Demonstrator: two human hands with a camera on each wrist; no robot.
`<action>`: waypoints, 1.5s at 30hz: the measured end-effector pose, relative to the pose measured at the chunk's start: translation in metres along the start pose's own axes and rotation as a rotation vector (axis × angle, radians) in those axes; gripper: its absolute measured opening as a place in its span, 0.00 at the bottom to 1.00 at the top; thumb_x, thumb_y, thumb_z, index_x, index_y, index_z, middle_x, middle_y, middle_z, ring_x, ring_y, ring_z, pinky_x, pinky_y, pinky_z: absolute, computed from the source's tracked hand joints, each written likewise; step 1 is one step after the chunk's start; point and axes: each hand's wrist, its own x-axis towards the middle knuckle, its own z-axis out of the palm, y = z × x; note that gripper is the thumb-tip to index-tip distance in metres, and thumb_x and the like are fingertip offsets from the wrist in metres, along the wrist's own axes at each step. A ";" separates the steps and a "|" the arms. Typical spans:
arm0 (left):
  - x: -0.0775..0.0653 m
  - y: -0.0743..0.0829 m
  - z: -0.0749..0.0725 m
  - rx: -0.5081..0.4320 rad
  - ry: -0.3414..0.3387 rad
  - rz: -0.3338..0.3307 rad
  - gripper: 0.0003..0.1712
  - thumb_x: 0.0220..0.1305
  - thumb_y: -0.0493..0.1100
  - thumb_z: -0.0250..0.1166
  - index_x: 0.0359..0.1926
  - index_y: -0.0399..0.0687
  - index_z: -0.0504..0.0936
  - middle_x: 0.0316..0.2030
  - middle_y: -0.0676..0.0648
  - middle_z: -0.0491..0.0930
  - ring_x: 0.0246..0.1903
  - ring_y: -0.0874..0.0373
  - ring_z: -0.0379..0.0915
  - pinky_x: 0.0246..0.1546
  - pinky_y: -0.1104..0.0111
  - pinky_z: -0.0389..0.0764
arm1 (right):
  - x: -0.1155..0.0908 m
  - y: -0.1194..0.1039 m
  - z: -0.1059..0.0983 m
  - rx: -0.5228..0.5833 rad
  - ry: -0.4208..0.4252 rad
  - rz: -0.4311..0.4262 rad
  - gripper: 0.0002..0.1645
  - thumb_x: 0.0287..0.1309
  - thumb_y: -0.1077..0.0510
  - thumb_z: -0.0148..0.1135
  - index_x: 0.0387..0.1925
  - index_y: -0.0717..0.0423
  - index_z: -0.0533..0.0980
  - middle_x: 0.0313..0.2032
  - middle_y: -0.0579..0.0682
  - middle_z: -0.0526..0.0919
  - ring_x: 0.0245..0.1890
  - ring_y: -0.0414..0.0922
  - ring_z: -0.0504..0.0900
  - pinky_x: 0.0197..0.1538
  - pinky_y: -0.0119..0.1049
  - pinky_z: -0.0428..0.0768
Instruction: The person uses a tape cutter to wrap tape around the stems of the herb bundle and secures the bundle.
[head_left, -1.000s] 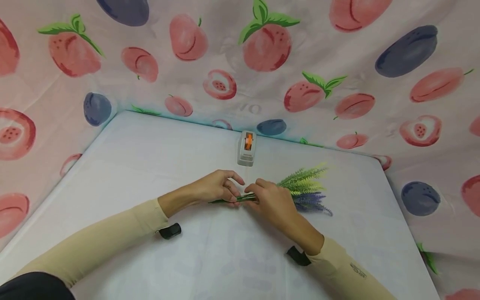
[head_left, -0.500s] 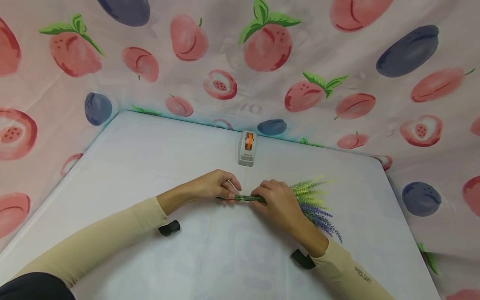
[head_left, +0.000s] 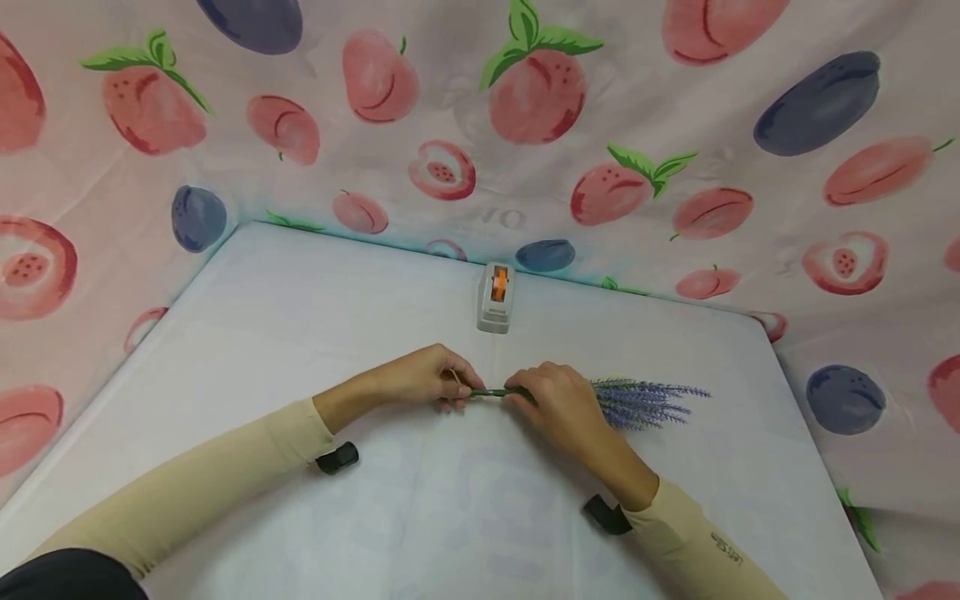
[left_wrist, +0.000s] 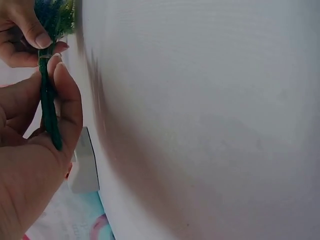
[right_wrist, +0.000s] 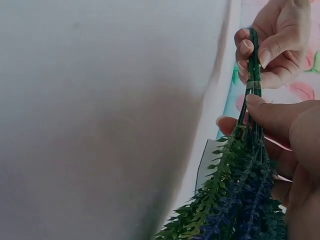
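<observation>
A bunch of artificial lavender (head_left: 647, 403) lies across both hands, its purple flower heads to the right and its thin green stems (left_wrist: 47, 107) to the left. My left hand (head_left: 429, 377) pinches the stem ends between thumb and fingers. Closer to the flowers, my right hand (head_left: 561, 403) grips the same stems. A clear band of tape (right_wrist: 253, 85) circles the stems between the two hands in the right wrist view. Yellow-green sprigs (right_wrist: 210, 200) show beside the purple ones there, while in the head view they are mostly hidden.
Behind the hands, a grey tape dispenser (head_left: 493, 319) with an orange roll stands near the back edge of the white table (head_left: 337, 287). A fruit-printed curtain (head_left: 465, 100) hangs behind the table and along its sides.
The bunch has turned over in the hands: yellow-green sprigs showed on top earlier, purple ones do now. My right hand has shifted slightly right along with the flowers.
</observation>
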 end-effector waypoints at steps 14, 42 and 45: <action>0.002 0.001 -0.005 0.011 0.033 0.041 0.14 0.73 0.27 0.54 0.50 0.38 0.84 0.33 0.38 0.85 0.31 0.45 0.81 0.29 0.62 0.80 | 0.002 0.000 0.005 -0.230 0.041 -0.118 0.15 0.50 0.53 0.81 0.35 0.51 0.82 0.27 0.44 0.86 0.29 0.43 0.81 0.44 0.43 0.82; 0.004 -0.001 -0.011 0.056 0.078 0.044 0.11 0.75 0.33 0.57 0.51 0.41 0.84 0.36 0.38 0.84 0.31 0.46 0.78 0.29 0.64 0.78 | 0.014 0.013 -0.006 -0.030 -0.080 -0.039 0.09 0.59 0.56 0.74 0.42 0.50 0.87 0.36 0.43 0.88 0.34 0.41 0.85 0.37 0.39 0.82; 0.006 -0.002 -0.012 0.083 0.088 0.049 0.11 0.75 0.34 0.57 0.50 0.43 0.85 0.33 0.38 0.83 0.29 0.47 0.78 0.24 0.67 0.75 | 0.018 0.014 -0.007 -0.041 -0.071 -0.045 0.09 0.59 0.57 0.74 0.42 0.50 0.87 0.37 0.44 0.89 0.36 0.42 0.86 0.40 0.40 0.83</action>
